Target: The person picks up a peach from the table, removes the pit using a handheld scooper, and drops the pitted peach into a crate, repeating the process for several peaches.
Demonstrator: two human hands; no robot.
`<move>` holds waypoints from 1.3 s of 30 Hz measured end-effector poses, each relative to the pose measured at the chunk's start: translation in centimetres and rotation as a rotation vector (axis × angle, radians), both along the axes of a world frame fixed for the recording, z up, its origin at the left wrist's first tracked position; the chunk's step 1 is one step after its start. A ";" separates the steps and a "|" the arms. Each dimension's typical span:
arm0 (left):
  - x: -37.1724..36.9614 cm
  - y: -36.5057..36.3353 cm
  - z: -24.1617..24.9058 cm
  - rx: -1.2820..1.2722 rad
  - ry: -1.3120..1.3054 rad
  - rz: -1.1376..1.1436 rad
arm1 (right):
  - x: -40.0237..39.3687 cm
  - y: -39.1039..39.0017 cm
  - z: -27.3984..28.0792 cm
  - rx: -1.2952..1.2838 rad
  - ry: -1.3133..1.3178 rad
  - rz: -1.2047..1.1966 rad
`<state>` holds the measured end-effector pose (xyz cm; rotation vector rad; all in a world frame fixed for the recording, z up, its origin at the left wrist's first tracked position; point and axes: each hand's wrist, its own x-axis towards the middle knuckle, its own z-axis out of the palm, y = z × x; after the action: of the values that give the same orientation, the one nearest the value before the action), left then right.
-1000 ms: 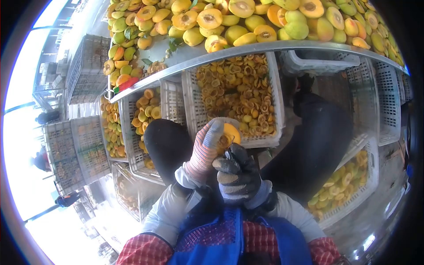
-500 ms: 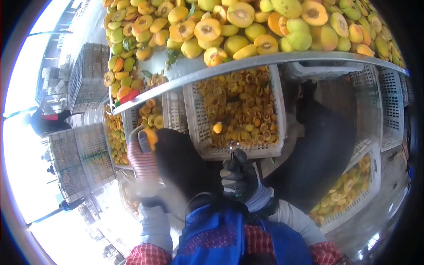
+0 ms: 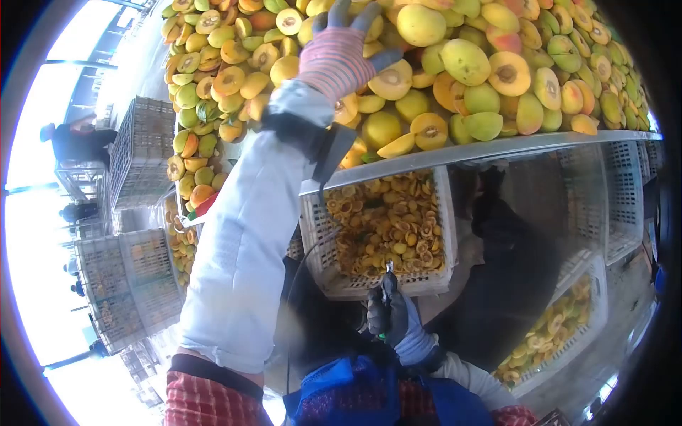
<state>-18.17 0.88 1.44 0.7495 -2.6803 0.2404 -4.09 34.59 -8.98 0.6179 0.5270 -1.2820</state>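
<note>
My left hand (image 3: pixel 339 60), in a striped glove with grey fingertips, reaches over a heap of halved yellow peaches (image 3: pixel 465 62). Its fingers are spread on the fruit, and I see nothing gripped in them. Low in front of my body, my right hand (image 3: pixel 391 319) wears a dark glove and is wrapped round a small hand tool (image 3: pixel 389 268). Only the tool's metal tip shows clearly; the fist covers most of the handle. Just beyond the tip is a white plastic crate (image 3: pixel 449 220) holding brownish cut fruit pieces and pits (image 3: pixel 387 227).
A metal table edge (image 3: pixel 497 144) runs between the heap and the crate. Another crate of peach pieces (image 3: pixel 550 326) stands at lower right. Stacked crates (image 3: pixel 131 273) rise at left, with a person (image 3: pixel 82 145) beyond. A red item (image 3: pixel 204 206) lies by the table corner.
My left hand has swung from the lower left, where it held an orange peach piece, up onto the heap. That piece is out of the hand. My right hand keeps the tool; the view has tilted up.
</note>
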 end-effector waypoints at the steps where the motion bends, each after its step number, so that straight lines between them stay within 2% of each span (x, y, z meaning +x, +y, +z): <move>1: -0.4 -0.4 -1.8 -0.111 0.011 -0.003 | -0.2 -0.1 0.0 0.014 -0.017 -0.014; 4: 1.6 -1.2 -1.3 0.176 -0.051 0.047 | -0.3 0.1 -0.7 -0.009 0.042 -0.080; 7: 3.6 -0.5 0.8 0.178 -0.332 0.087 | -0.1 0.6 -1.1 -0.078 0.059 -0.092; 8: 4.9 0.2 0.5 0.283 -0.318 0.091 | -0.2 0.7 -1.1 -0.106 0.049 -0.088; 11: 8.1 0.4 -1.0 0.384 -0.263 0.174 | 0.0 0.7 -0.7 -0.077 -0.003 -0.105; 14: 11.9 -0.6 -0.6 0.316 -0.296 0.329 | -0.2 0.6 0.1 -0.030 0.090 -0.065; 18: 15.5 5.0 2.9 0.233 -0.116 0.208 | -0.6 1.1 1.2 -0.165 0.178 -0.053; 20: 17.2 9.8 2.8 0.240 0.009 0.038 | -1.6 1.2 3.2 -0.263 0.204 -0.027; 21: 18.0 12.4 2.6 0.251 -0.105 0.017 | -1.7 1.0 4.3 -0.310 0.287 -0.064; 22: 18.9 15.2 2.7 0.485 -0.188 0.063 | -1.7 0.7 5.5 -0.356 0.372 -0.102; 23: 19.8 16.8 1.9 0.603 -0.058 -0.124 | -1.8 0.5 6.0 -0.403 0.462 -0.141; 24: 20.5 18.7 1.7 0.641 -0.083 -0.106 | -1.5 0.4 4.7 -0.412 0.381 -0.187; 27: 22.3 21.4 1.0 0.681 -0.006 -0.052 | -1.3 0.4 4.2 -0.267 0.437 -0.155; 28: 22.8 21.8 1.0 0.697 0.030 -0.090 | -1.2 0.1 4.6 -0.151 0.423 -0.140; 30: 23.7 22.4 1.1 0.724 0.103 -0.173 | -1.7 0.3 5.2 -0.194 0.390 -0.072; 32: 24.2 23.7 0.2 1.297 0.584 -0.097 | -2.3 0.2 7.1 -0.210 0.459 0.035; 33: 24.0 24.3 -0.1 1.571 0.839 -0.052 | -1.9 0.4 6.9 -0.217 0.452 0.011; 34: 23.6 24.8 -0.2 1.535 0.917 0.023 | -1.3 0.7 6.3 -0.224 0.444 -0.013; 37: 23.4 25.5 -1.1 1.671 0.864 0.356 | -0.6 1.0 4.0 -0.303 0.547 -0.012; 39: 23.2 26.0 -1.5 1.588 0.964 0.417 | -0.4 1.4 3.7 -0.312 0.706 0.032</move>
<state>5.07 26.85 -0.04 1.2618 -1.2966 -1.7847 -4.51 36.02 -5.26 -0.1250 0.8827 -1.5044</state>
